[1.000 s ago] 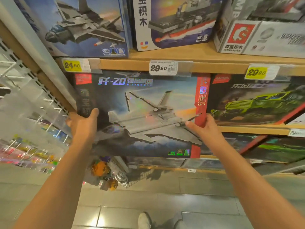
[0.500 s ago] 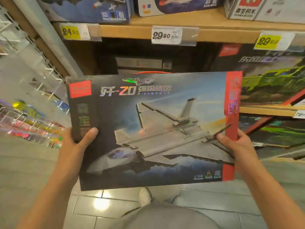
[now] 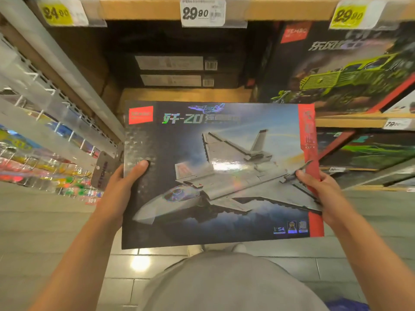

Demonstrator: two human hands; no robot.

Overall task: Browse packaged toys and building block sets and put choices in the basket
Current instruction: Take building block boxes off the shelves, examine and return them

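Note:
A large flat box of a grey jet-fighter block set (image 3: 224,176), dark blue with a red strip down its right side, is held in front of the shelf, face up toward me. My left hand (image 3: 121,189) grips its left edge, thumb on the front. My right hand (image 3: 323,189) grips the right edge at the red strip, thumb on the front. No basket is in view.
The wooden shelf (image 3: 186,94) behind the box shows a gap with two dark boxes (image 3: 177,70) stacked at the back. A green truck set (image 3: 350,70) stands to the right. Price tags (image 3: 202,12) hang above. A wire rack of small toys (image 3: 45,140) runs along the left. Tiled floor lies below.
The jet box has come off the shelf and been drawn toward me and lower, both hands keeping their grip on its sides. The shelf slot behind it now stands open.

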